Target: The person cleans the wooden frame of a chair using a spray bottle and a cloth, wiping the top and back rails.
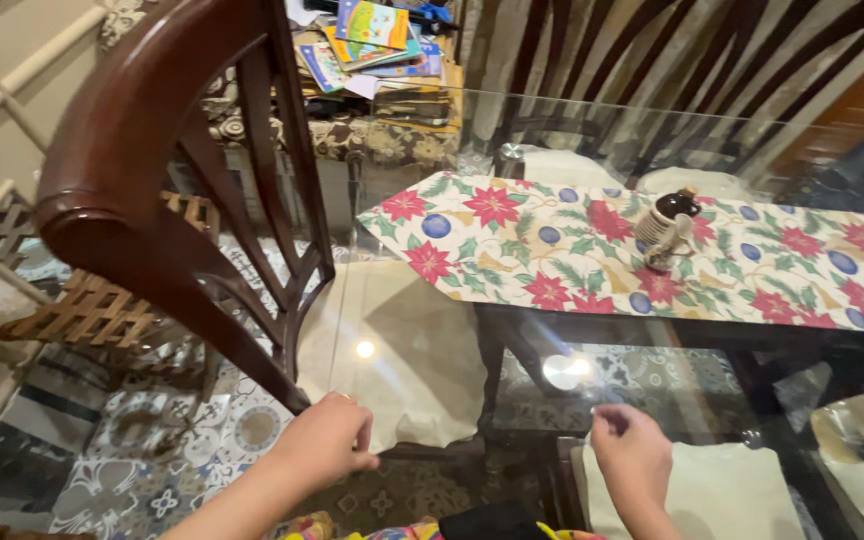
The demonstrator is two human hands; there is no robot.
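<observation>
My left hand (327, 440) rests at the near corner of a glass tabletop (432, 330), fingers curled and pinched on the edge of a thin clear sheet that covers the glass. About an arm's width to the right, my right hand (632, 455) pinches the same near edge with thumb and fingers. A flowered table runner (552, 250) with red blooms and blue balls lies across the middle of the table. A small figurine (670, 228) stands on the runner.
A dark wooden chair back (167, 190) leans against the table's left side. Behind it stands a sofa (372, 135) stacked with colourful books (372, 40). A wooden lattice stool (102, 305) sits on the patterned tile floor (152, 440). Cushioned chair seats show under the glass.
</observation>
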